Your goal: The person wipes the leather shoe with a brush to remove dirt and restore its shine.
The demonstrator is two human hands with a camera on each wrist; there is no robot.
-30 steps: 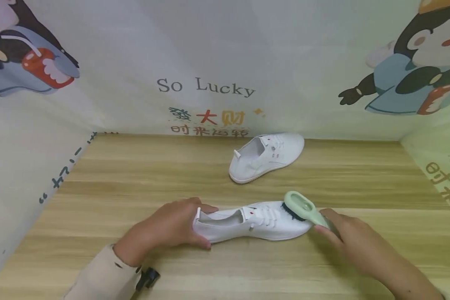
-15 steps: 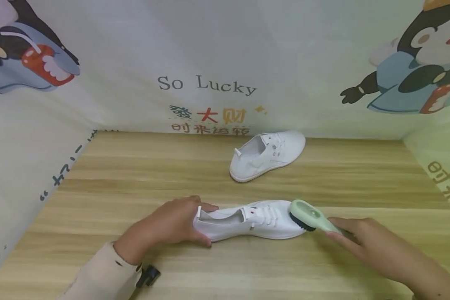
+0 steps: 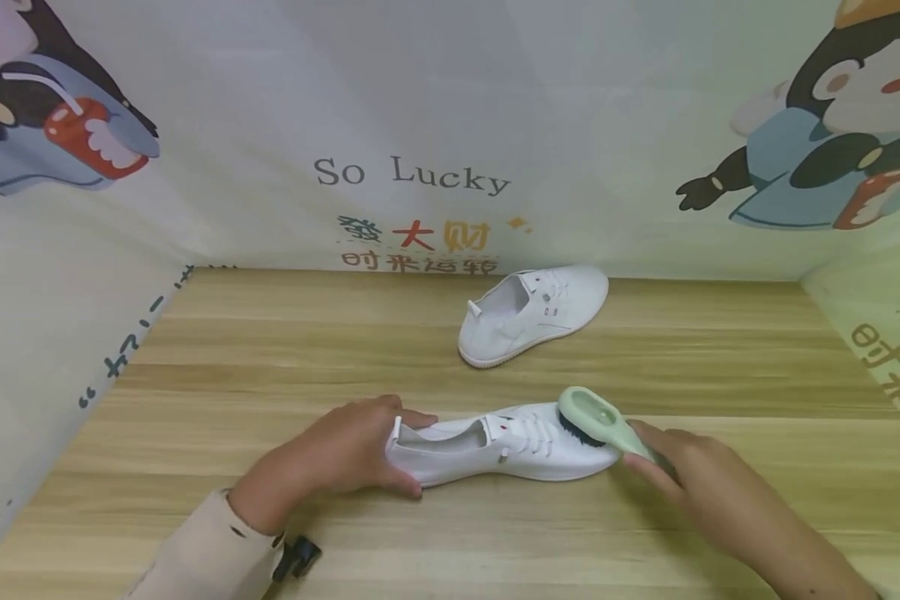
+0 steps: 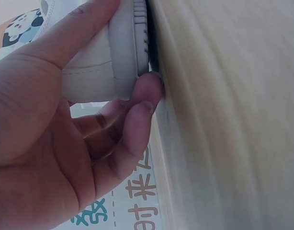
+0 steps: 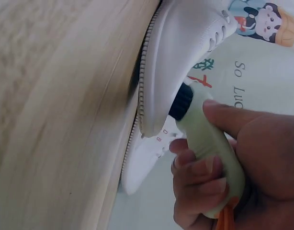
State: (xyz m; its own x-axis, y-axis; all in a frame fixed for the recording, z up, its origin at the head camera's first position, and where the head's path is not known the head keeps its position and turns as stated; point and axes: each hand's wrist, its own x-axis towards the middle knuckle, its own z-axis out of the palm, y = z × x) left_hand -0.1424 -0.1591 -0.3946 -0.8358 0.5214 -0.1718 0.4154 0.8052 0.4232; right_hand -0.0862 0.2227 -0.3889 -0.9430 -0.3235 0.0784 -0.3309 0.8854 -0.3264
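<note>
A white lace-up shoe (image 3: 457,462) stands lengthwise on the wooden surface, toe to the right. Around its heel my left hand (image 3: 345,446) grips, thumb on the near side; the left wrist view shows fingers curled by the heel's sole (image 4: 140,43). In my right hand (image 3: 701,475) is a pale green brush (image 3: 596,412) with dark bristles. Those bristles (image 5: 182,101) touch the upper of the shoe's toe. Fingers wrap the brush handle (image 5: 219,158) in the right wrist view, and an orange cord (image 5: 226,218) hangs from its end.
A second white shoe (image 3: 532,317) sits behind, against the printed back wall (image 3: 615,167). Side walls (image 3: 67,275) bound the wooden surface (image 3: 307,350) at left and right. A small black object (image 3: 297,557) is by the left cuff.
The brush in my right hand moved right toward the toe tip, then back left and up over the toe. My left hand and both shoes stay in place.
</note>
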